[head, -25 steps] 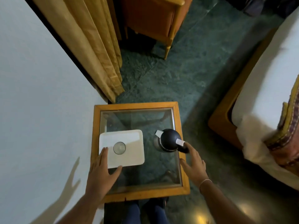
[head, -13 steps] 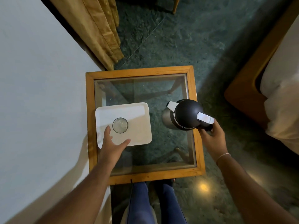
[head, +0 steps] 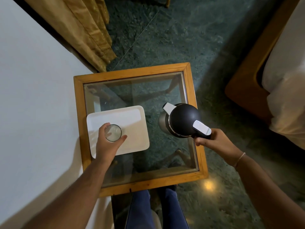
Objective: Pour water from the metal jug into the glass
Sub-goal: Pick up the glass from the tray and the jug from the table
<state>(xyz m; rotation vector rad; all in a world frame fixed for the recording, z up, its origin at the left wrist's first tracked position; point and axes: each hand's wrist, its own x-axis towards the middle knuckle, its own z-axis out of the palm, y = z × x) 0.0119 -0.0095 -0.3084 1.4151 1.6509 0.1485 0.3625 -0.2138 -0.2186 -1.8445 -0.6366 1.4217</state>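
Overhead, the small table (head: 132,73) is a glass pane in a wooden frame; its left side sits against the pale wall (head: 33,96), its far-left corner near the curtain (head: 79,30). Green stone floor (head: 181,38) lies open beyond the far edge and along the right side, up to the bed (head: 283,90) with its wooden frame. The far half of the glass is bare.

White tray (head: 130,116) lies on the left half of the glass, its left rim just beside the wooden frame. The glass (head: 113,133) stands upright on the tray's near-left part. Left hand (head: 107,144) is wrapped around it from the near side: fingers at the left of the rim, thumb at the right, clamped on it.

Metal jug (head: 179,120), black domed top, steel body, is over the table's right edge; spout points far-left, handle near-right. Right hand (head: 214,144) is closed around the handle, just outside the frame. Whether the jug's base touches the glass cannot be told. Jug and glass are well apart, with bare tray and pane between.
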